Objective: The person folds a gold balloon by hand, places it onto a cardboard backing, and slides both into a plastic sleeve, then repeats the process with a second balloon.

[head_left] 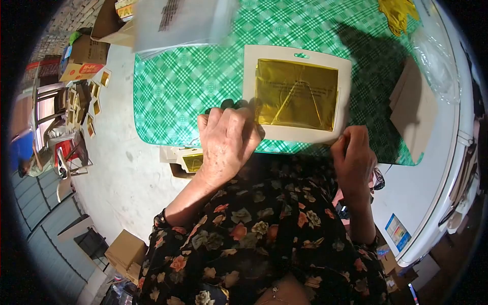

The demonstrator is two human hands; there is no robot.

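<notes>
A beige cardboard hang card [297,133] lies on the green checked tablecloth in front of me, with a slot cut near its top edge. On its face sits a yellow see-through film packet [296,94], creased, with small dark print. My left hand [226,140] is closed, its fingers curled and its thumb side pressed to the card's lower left corner. At the lower right corner, my right hand [354,155] pinches the card's edge between thumb and curled fingers. The fingertips of both hands are partly hidden.
Clear plastic bags [185,25] lie at the table's upper left. Yellow film [399,15], a clear bag [434,63] and plain cards [414,107] are on the right. Below the table's left edge, a box [180,169] holds more yellow-windowed cards. Cardboard boxes [84,57] stand on the floor.
</notes>
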